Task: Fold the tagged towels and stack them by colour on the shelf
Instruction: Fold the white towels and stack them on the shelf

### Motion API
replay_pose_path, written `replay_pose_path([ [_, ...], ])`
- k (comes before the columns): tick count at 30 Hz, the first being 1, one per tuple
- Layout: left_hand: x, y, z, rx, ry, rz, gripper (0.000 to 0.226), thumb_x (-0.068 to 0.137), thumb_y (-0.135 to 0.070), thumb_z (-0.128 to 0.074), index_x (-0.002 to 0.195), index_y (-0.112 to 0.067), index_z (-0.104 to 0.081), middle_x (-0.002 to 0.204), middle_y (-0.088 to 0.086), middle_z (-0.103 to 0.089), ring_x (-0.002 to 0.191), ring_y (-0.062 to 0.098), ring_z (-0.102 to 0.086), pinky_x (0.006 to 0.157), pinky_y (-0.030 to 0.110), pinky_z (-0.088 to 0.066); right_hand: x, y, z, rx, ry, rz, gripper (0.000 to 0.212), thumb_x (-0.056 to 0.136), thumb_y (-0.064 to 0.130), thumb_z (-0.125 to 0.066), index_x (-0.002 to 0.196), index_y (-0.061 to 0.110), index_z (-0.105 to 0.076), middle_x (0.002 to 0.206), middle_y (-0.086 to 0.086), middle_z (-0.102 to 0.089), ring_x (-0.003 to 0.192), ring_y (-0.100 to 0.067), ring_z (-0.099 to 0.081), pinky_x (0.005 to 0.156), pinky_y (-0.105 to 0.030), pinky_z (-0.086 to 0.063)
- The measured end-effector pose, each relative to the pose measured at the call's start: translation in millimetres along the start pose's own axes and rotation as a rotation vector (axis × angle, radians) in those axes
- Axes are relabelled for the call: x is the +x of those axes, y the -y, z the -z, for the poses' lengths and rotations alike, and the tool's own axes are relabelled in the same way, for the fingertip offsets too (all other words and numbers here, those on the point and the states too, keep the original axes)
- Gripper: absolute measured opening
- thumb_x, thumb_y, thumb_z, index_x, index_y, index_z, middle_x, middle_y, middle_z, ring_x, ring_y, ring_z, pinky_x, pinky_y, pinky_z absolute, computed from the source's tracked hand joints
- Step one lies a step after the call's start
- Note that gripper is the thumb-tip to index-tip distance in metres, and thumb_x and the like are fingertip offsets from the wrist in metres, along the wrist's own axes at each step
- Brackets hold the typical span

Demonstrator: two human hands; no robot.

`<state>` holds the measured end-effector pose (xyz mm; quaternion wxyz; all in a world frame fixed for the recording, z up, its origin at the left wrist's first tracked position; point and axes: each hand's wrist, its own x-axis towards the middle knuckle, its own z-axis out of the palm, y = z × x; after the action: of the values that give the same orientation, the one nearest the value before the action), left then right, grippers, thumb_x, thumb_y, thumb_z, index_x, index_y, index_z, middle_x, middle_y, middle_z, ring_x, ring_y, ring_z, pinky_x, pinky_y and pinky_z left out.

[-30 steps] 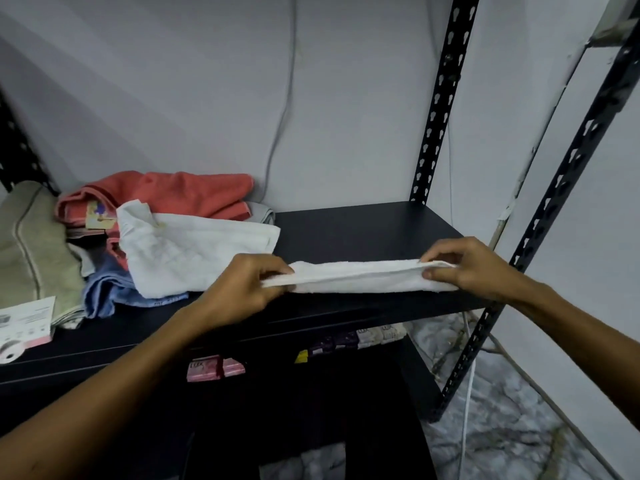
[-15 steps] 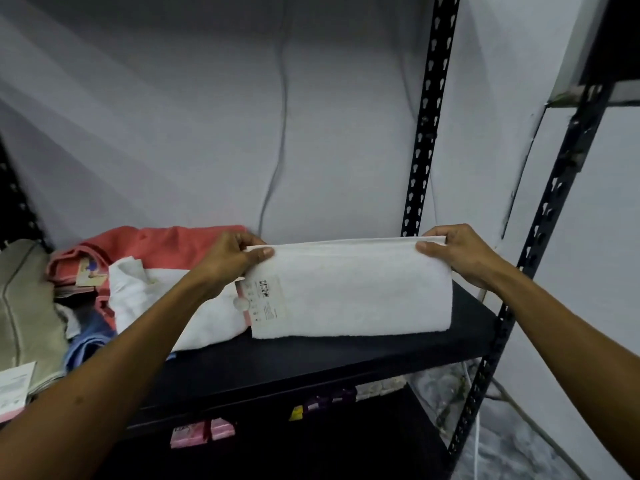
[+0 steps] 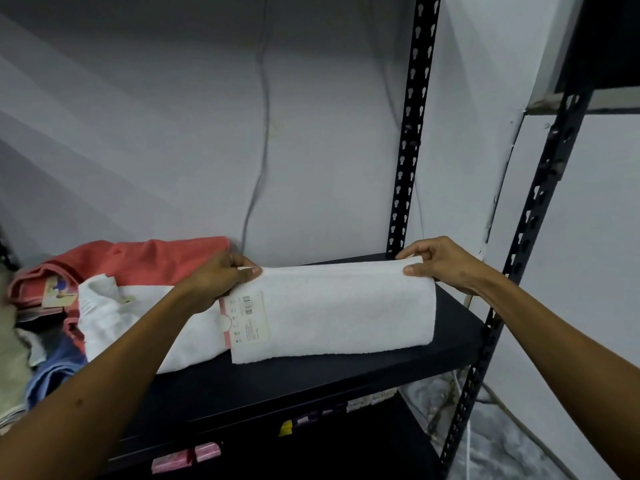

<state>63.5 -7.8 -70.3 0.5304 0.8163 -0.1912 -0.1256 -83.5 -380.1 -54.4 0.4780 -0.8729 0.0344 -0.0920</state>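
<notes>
A white towel (image 3: pixel 346 310), folded, hangs upright above the black shelf (image 3: pixel 311 379), its lower edge touching the board. A paper tag (image 3: pixel 247 318) with a barcode sits at its lower left. My left hand (image 3: pixel 221 280) pinches the towel's top left corner. My right hand (image 3: pixel 438 263) pinches the top right corner. Left of it lies a loose heap: another white towel (image 3: pixel 114 320), a coral red towel (image 3: pixel 145 261) with a tag (image 3: pixel 57 294), a blue towel (image 3: pixel 52 375) and a beige one (image 3: pixel 12 372) at the frame's edge.
Black perforated uprights stand at the back right (image 3: pixel 410 133) and front right (image 3: pixel 512 289). A grey cable (image 3: pixel 265 116) runs down the wall. Small pink packets (image 3: pixel 187 457) and other small items sit on the lower shelf. Marble floor (image 3: pixel 485 445) shows at the bottom right.
Both hands lifted the white towel from lying flat along the shelf's front edge to hanging upright, its tag now facing me. The view tilted upward.
</notes>
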Motion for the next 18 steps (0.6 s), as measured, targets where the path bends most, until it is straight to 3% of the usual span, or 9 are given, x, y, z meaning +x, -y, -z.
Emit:
replay_pose_path([
  [3,4,3,-8,-0.117,0.212,0.169,0.011,0.093,-0.005,-0.062,0.088,-0.002,-0.071,0.079,0.013,-0.071,0.064,0.017,-0.068,0.053,0.024,-0.054,1,-11,6,0.012,-0.001,-0.093,0.014,0.088,0.0,-0.068,0.096,0.01,-0.073,0.065,0.009,-0.07,0.067,-0.006,-0.068,0.061,-0.015,-0.051],
  [5,8,9,-18,-0.011,0.265,0.206,0.013,0.093,-0.006,-0.064,0.083,-0.005,-0.073,0.075,0.009,-0.071,0.059,0.013,-0.066,0.049,0.022,-0.051,5,-21,8,-0.042,0.008,-0.135,0.013,0.089,0.0,-0.067,0.097,0.009,-0.073,0.065,0.011,-0.069,0.068,-0.005,-0.066,0.06,-0.014,-0.05],
  [9,27,19,-44,0.526,0.197,0.071,0.01,0.088,-0.007,-0.066,0.08,-0.009,-0.072,0.078,0.004,-0.07,0.073,0.018,-0.068,0.056,0.023,-0.053,15,-45,-4,-0.199,0.001,-0.166,0.028,0.087,-0.001,-0.069,0.107,0.019,-0.068,0.086,0.001,-0.06,0.084,-0.014,-0.06,0.075,-0.018,-0.049],
  [12,39,17,-66,0.855,0.152,-0.033,0.015,0.084,-0.015,-0.069,0.072,-0.023,-0.067,0.088,-0.001,-0.071,0.085,0.018,-0.067,0.074,0.029,-0.056,21,-66,-11,-0.279,0.027,-0.185,0.037,0.082,0.002,-0.075,0.11,0.023,-0.064,0.097,-0.004,-0.062,0.093,-0.019,-0.062,0.083,-0.022,-0.049],
  [16,51,19,-88,0.94,0.174,-0.045,0.015,0.085,-0.036,-0.071,0.091,-0.023,-0.067,0.095,-0.002,-0.068,0.086,0.017,-0.065,0.079,0.031,-0.054,24,-81,-14,-0.416,-0.024,-0.254,0.035,0.078,0.014,-0.081,0.11,0.015,-0.065,0.095,0.0,-0.061,0.091,-0.016,-0.058,0.076,-0.018,-0.042],
  [18,57,26,-95,0.912,0.164,-0.062,0.016,0.086,-0.036,-0.071,0.094,-0.024,-0.065,0.095,-0.003,-0.067,0.086,0.016,-0.065,0.082,0.032,-0.056,26,-85,-13,-0.459,-0.061,-0.305,0.026,0.076,0.018,-0.083,0.097,0.008,-0.069,0.094,-0.001,-0.065,0.088,-0.017,-0.06,0.074,-0.021,-0.044],
])
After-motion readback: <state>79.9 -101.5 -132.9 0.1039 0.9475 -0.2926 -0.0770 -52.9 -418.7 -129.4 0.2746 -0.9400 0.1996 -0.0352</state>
